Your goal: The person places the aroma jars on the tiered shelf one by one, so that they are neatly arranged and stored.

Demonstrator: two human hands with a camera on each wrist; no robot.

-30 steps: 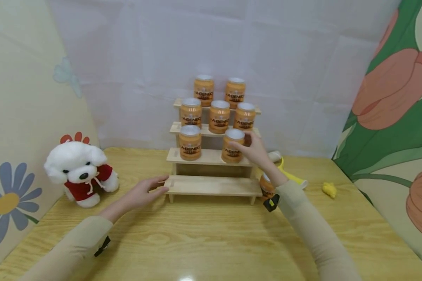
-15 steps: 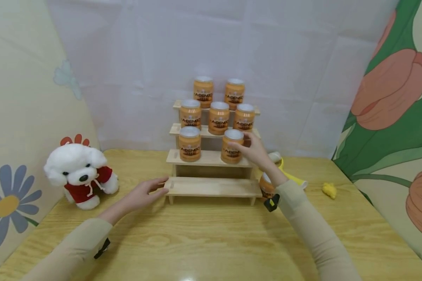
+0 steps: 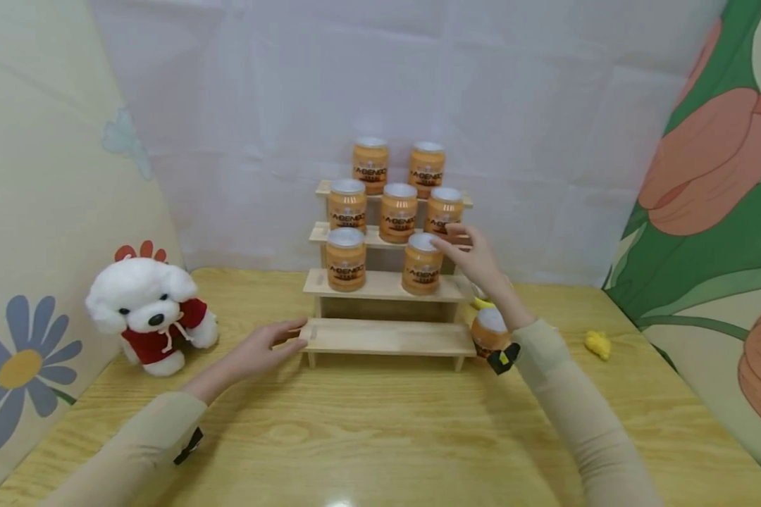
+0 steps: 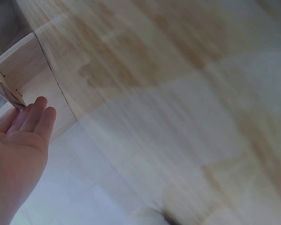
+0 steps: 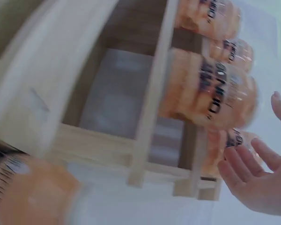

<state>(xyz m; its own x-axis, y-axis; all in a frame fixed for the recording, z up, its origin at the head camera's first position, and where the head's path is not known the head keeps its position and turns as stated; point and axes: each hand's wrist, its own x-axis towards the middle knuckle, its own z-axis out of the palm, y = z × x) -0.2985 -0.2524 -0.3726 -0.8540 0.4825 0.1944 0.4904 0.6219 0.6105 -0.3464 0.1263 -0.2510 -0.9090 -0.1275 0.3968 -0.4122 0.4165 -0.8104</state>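
Observation:
In the head view a stepped wooden display rack (image 3: 390, 336) stands on the table, holding orange cans with silver lids. My left hand (image 3: 260, 350) holds the left end of its lowest shelf. The left wrist view shows the fingers (image 4: 35, 117) at that board end, with the thumb on its other side. My right hand (image 3: 478, 264) is open, its fingertips right by the lid of the right-hand can (image 3: 421, 266) on the second step up. Seen from the right wrist, the spread hand (image 5: 260, 176) has nothing in it, and that can (image 5: 210, 89) stands on its shelf.
Another can (image 3: 346, 260) shares that step; three cans fill the step above and two the top. A separate can (image 3: 490, 329) stands right of the rack, under my right wrist. A white plush dog (image 3: 149, 310) sits left; a small yellow object (image 3: 598, 344) lies right.
My right hand has let go of the right-hand can and moved a little right and up from it. The can stays upright on the shelf. The left hand has not moved.

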